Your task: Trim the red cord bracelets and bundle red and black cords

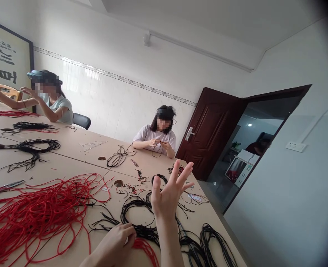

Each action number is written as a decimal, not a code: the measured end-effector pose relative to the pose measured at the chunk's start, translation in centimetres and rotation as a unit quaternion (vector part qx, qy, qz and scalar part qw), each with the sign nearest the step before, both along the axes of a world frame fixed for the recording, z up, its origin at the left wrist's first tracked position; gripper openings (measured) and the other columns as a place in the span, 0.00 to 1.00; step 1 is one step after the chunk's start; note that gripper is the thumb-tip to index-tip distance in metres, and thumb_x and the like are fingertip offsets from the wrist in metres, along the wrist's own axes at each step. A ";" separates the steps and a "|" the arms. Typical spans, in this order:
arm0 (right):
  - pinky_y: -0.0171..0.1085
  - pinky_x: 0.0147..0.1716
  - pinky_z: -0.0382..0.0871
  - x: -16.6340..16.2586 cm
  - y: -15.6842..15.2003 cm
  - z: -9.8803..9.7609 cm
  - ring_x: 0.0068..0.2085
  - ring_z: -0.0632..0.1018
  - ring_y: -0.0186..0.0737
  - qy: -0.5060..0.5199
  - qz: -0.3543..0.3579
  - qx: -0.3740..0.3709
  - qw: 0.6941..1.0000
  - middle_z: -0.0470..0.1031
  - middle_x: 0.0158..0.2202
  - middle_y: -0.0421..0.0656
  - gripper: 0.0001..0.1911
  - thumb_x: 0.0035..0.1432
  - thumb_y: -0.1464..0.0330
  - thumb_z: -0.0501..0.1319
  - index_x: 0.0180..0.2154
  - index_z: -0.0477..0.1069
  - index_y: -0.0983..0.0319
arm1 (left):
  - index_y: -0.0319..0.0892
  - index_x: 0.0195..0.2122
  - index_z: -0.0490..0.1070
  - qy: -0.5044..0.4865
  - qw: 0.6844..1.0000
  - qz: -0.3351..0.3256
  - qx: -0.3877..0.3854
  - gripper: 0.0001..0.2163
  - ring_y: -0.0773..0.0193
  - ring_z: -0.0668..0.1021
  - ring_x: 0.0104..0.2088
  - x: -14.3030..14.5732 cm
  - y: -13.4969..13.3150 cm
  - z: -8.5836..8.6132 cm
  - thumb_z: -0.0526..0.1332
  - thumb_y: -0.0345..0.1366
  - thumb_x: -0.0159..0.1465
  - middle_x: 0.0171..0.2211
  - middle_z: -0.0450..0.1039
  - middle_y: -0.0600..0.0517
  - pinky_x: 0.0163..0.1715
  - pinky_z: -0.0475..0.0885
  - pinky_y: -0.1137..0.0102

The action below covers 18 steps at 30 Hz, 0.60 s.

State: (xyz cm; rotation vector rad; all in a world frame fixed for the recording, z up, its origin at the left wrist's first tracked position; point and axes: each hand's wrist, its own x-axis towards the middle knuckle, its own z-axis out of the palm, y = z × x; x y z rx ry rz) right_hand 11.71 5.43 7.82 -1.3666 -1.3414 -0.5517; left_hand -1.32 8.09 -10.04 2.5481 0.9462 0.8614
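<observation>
My right hand (169, 194) is raised above the table with its fingers spread and nothing in it. Low in the view, my left hand (115, 241) rests at the table with its fingers curled. Whatever its fingertips hold, if anything, is hidden. A bundle of red cords (146, 249) lies right beside the left fingers. Looped black cords (137, 205) with knotted ends lie just beyond that hand and partly behind my right forearm. To the left spreads a large tangled heap of red cords (49, 211).
Dark-handled scissors (193, 246) and a black cord coil (215, 243) lie right of my forearm. Cord scraps (130, 189) surround a table hole (118, 183). A pointed metal tool (5, 187) lies at left. Two people sit across the table, handling cords. A brown door (211, 129) stands open.
</observation>
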 end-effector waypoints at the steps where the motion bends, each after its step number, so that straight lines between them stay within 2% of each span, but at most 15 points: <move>1: 0.77 0.55 0.32 0.0 0.0 -0.1 0.69 0.37 0.68 0.000 0.000 -0.002 1.000 0.22 0.71 0.55 0.38 0.66 0.53 0.48 0.69 0.32 0.55 | 0.46 0.27 0.65 0.000 1.000 0.001 0.000 0.11 0.63 0.78 0.27 0.0 0.0 0.0 0.49 0.31 0.65 0.27 0.75 0.52 0.28 0.68 0.71; 8: 0.77 0.55 0.35 -0.1 -0.4 -0.4 0.69 0.39 0.71 -0.013 -0.009 -0.016 1.000 0.23 0.71 0.59 0.38 0.66 0.54 0.48 0.70 0.33 0.58 | 0.44 0.26 0.67 0.008 1.000 0.003 0.005 0.12 0.64 0.77 0.26 -0.1 -0.2 0.6 0.50 0.30 0.65 0.26 0.75 0.52 0.27 0.66 0.72; 14: 0.80 0.52 0.35 0.2 -0.3 -0.4 0.68 0.39 0.74 -0.036 -0.021 0.048 0.998 0.25 0.71 0.58 0.40 0.65 0.51 0.47 0.70 0.33 0.58 | 0.43 0.26 0.70 0.032 0.999 0.020 0.003 0.10 0.65 0.77 0.28 0.0 -0.8 0.8 0.53 0.26 0.62 0.27 0.76 0.53 0.30 0.66 0.73; 18: 0.81 0.51 0.36 -0.1 -0.2 0.1 0.68 0.41 0.75 -0.030 -0.019 0.027 0.999 0.25 0.71 0.58 0.40 0.65 0.51 0.48 0.70 0.33 0.56 | 0.43 0.27 0.71 0.035 0.999 0.031 0.002 0.11 0.65 0.77 0.28 0.0 -1.0 1.1 0.53 0.25 0.62 0.27 0.76 0.52 0.29 0.66 0.73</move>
